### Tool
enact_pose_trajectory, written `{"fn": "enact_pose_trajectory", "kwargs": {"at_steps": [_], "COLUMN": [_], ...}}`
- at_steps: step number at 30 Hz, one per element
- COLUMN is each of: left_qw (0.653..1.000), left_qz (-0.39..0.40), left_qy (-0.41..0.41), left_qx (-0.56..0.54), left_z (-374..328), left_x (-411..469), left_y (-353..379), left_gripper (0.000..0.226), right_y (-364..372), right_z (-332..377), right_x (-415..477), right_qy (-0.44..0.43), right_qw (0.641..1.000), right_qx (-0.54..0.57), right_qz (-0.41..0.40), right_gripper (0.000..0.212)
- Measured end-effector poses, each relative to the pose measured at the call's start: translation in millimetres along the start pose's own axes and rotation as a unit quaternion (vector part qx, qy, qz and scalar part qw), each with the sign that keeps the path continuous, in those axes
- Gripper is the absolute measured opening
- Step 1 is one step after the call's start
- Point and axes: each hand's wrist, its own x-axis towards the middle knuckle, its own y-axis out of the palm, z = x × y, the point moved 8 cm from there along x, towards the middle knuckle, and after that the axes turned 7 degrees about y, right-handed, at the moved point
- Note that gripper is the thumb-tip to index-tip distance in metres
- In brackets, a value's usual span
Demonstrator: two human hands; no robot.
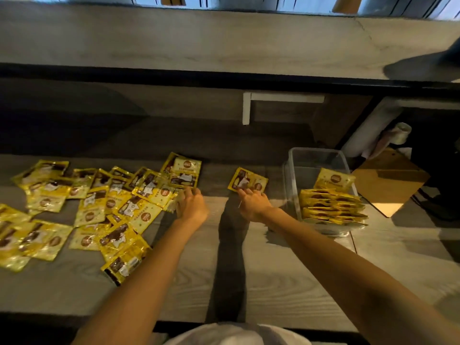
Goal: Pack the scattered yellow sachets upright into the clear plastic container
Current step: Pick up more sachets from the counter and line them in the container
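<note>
Yellow sachet [247, 180] lies flat just ahead of the right hand [252, 203], its grip touching the near edge, closure unclear; container [293, 175] stands rightward.

1 wide-angle view, worn on the person's head, faces forward and steeply down over the bench [286, 282]. It sits close: the left forearm [139, 265] and right forearm [348, 260] enter from the bottom edge. The frame spans the sachets [112, 202] at left to the container [318, 151] at right.
</note>
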Motion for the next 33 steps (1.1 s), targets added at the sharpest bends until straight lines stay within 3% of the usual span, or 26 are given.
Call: {"fn": "enact_pose_trajectory", "kwargs": {"at_steps": [6,12,16,20,22,24,27,33], "left_qw": [0.993,0.998,0.993,0.994,0.996,0.997,0.993,0.996], "left_qz": [0.074,0.056,0.066,-0.032,-0.039,0.015,0.054,-0.037], "left_qy": [-0.082,0.004,0.071,0.072,0.075,0.078,0.101,0.076], "left_qx": [-0.031,0.002,-0.07,-0.073,-0.026,0.005,0.035,0.016], "left_z": [31,10,-19,-9,2,10,12,14], "left_x": [-5,-20,-33,-25,-21,-17,-17,-29], "left_y": [25,35,37,14,13,24,35,28], "left_gripper": [0.063,0.056,0.054,0.05,0.054,0.059,0.061,0.049], "right_y": [2,6,7,-3,-1,9,19,11], "right_z": [10,10,3,-2,-2,-4,-7,-15], "right_x": [-2,-14,-21,-24,-20,-12,-5,-8], "right_qy": [-0.04,-0.071,-0.061,-0.049,-0.045,-0.03,-0.005,0.059], "right_qw": [0.998,0.993,0.992,0.979,0.979,0.988,0.995,0.99], "right_qx": [-0.024,0.001,0.017,0.095,0.116,0.107,0.084,0.086], "right_qz": [-0.042,-0.09,-0.109,-0.176,-0.164,-0.108,-0.046,-0.093], "right_gripper": [0.053,0.031,0.031,0.026,0.036,0.05,0.049,0.079]}}
